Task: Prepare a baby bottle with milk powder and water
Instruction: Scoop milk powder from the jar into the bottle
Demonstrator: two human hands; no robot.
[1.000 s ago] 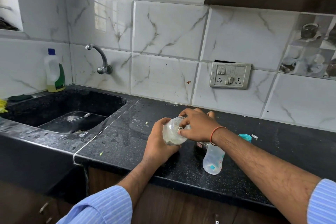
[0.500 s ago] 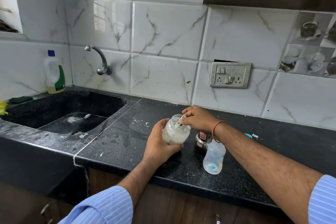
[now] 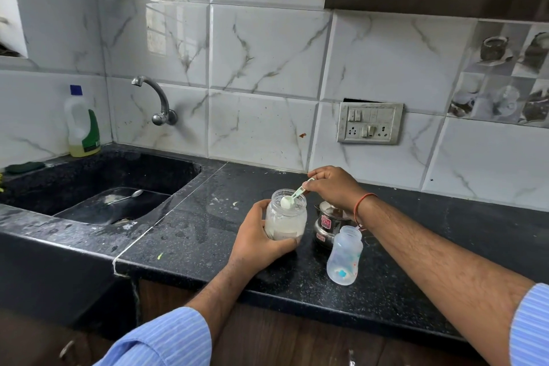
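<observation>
My left hand (image 3: 257,239) grips a clear plastic jar (image 3: 285,218) of white milk powder, held upright over the black counter (image 3: 208,235). My right hand (image 3: 334,186) pinches the handle of a pale green scoop (image 3: 292,197) heaped with white powder, right at the jar's open mouth. An open baby bottle (image 3: 344,255) with coloured prints stands uncapped to the right of the jar, under my right forearm. Behind it sits a small steel pot (image 3: 326,223) with red labels, partly hidden by my wrist.
A black sink (image 3: 98,184) with a spoon (image 3: 126,196) in it lies to the left, under a wall tap (image 3: 154,98). A dish soap bottle (image 3: 81,123) stands at the sink's back corner. A switch plate (image 3: 370,123) sits on the tiled wall.
The jar has gone from tilted to upright. My right hand has drawn back from the jar's mouth, lifting the scoop up with powder in it.
</observation>
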